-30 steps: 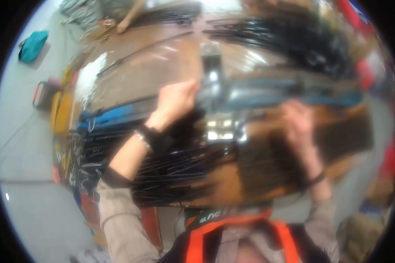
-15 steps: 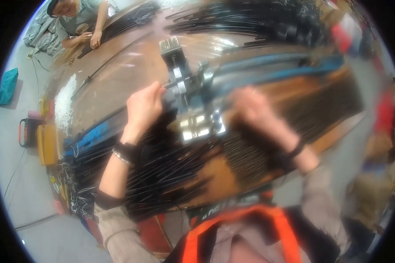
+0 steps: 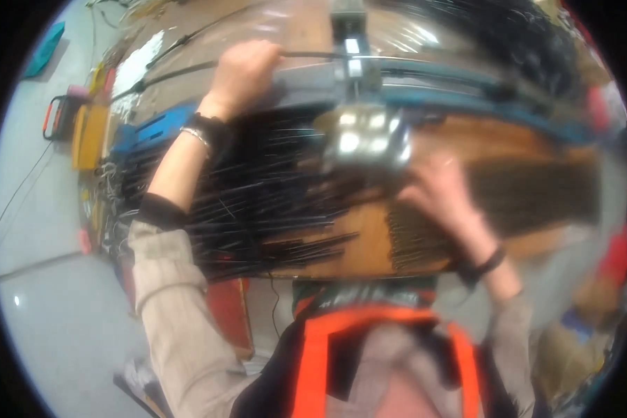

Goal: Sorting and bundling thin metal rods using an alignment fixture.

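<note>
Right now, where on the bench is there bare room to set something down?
Bare wood shows in a small patch between the black rods and the brownish bundle, and in a strip between that bundle and the blue rail. Crowded: below the left hand, where black rods cover the bench.

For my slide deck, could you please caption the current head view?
Left hand grips a dark rod; blurred right hand near a shiny metal block.

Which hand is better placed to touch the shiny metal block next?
Probably the right hand: it's beside the metal block, while the left hand is farther off, seemingly gripping a dark rod.
</note>
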Available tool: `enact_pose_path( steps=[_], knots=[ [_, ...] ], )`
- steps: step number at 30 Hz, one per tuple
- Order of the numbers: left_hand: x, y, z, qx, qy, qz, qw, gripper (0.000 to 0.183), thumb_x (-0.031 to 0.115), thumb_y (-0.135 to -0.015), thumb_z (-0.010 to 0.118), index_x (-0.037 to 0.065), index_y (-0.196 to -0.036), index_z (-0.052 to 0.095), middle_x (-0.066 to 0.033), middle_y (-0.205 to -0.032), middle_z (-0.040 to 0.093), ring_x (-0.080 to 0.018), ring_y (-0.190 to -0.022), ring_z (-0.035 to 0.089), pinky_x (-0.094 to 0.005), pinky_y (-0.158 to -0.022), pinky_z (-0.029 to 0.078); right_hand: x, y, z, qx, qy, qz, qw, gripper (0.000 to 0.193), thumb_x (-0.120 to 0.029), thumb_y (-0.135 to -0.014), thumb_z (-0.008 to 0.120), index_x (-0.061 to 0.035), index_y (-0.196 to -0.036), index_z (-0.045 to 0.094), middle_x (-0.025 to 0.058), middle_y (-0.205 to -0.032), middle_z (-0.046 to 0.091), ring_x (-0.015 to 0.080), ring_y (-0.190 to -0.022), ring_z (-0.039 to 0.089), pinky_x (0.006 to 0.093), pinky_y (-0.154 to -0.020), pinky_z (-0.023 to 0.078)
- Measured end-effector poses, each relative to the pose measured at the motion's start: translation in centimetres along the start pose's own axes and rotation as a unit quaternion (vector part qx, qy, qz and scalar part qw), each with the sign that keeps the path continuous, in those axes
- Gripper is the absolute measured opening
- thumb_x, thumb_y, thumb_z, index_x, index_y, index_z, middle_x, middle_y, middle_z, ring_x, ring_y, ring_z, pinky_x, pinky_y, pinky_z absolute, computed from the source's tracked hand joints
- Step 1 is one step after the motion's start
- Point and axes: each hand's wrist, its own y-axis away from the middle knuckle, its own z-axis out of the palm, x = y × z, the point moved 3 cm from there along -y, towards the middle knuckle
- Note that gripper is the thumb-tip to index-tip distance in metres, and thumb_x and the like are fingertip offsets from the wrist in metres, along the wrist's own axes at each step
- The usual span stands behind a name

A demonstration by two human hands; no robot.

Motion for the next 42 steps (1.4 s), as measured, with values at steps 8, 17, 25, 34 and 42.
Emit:
enact_pose_path(
  steps=[8, 17, 25, 34, 42],
  knots=[
    [12.2, 7.1, -4.4, -0.162, -0.011, -0.057, 0.985, 0.011, 0.017, -0.08, 0.069, 0.013, -0.086, 0.061, -0.005, -0.083, 0.057, -0.024, -0.085, 0.056, -0.0414, -0.074, 0.038, 0.0, -0.2, 1.5, -0.008, -0.037, -0.033, 0.999, 0.021, -0.016, -0.077, 0.076, -0.0057, -0.092, 0.067, 0.0119, -0.084, 0.056, 0.0306, -0.08, 0.054, 0.0406, -0.072, 0.045],
    [15.8, 9.9, -3.0, -0.159, 0.112, -0.133, 0.972, 0.014, 0.015, -0.082, 0.064, 0.007, -0.091, 0.056, -0.0074, -0.086, 0.054, -0.0254, -0.084, 0.054, -0.0386, -0.069, 0.046, -2.4, -1.4, 1.2, -0.012, -0.18, 0.104, 0.978, 0.014, -0.006, -0.089, 0.065, 0.0007, -0.1, 0.068, 0.0119, -0.087, 0.062, 0.0237, -0.077, 0.058, 0.0319, -0.071, 0.047],
    [17.0, 9.4, -6.0, -0.17, 0.194, -0.103, 0.961, 0.024, 0.013, -0.081, 0.062, 0.006, -0.103, 0.057, -0.0083, -0.086, 0.057, -0.0253, -0.078, 0.062, -0.039, -0.061, 0.054, -1.7, 1.0, 1.9, -0.008, -0.337, 0.252, 0.907, 0.02, -0.009, -0.094, 0.061, 0.0002, -0.11, 0.068, 0.0004, -0.078, 0.055, 0.0094, -0.073, 0.05, 0.0231, -0.066, 0.041],
    [18.5, 5.3, -7.2, -0.125, 0.158, -0.025, 0.979, 0.037, 0.019, -0.078, 0.066, 0.011, -0.114, 0.06, -0.0062, -0.078, 0.056, -0.0239, -0.072, 0.061, -0.0373, -0.057, 0.053, -3.5, 2.0, -2.3, 0.094, -0.024, -0.089, 0.991, 0.031, 0.003, -0.081, 0.065, -0.0025, -0.112, 0.069, 0.0056, -0.074, 0.056, 0.0227, -0.071, 0.055, 0.0327, -0.067, 0.046],
    [18.2, -5.7, -11.9, -0.118, 0.084, 0.061, 0.988, 0.032, -0.003, -0.076, 0.061, 0.005, -0.108, 0.064, -0.0109, -0.08, 0.057, -0.0272, -0.073, 0.058, -0.0373, -0.063, 0.05, 8.5, 4.2, -6.3, 0.253, 0.031, 0.076, 0.964, 0.064, -0.022, -0.078, 0.079, -0.0088, -0.135, 0.053, 0.0153, -0.108, 0.066, 0.0261, -0.096, 0.065, 0.0395, -0.08, 0.055]
  ],
)
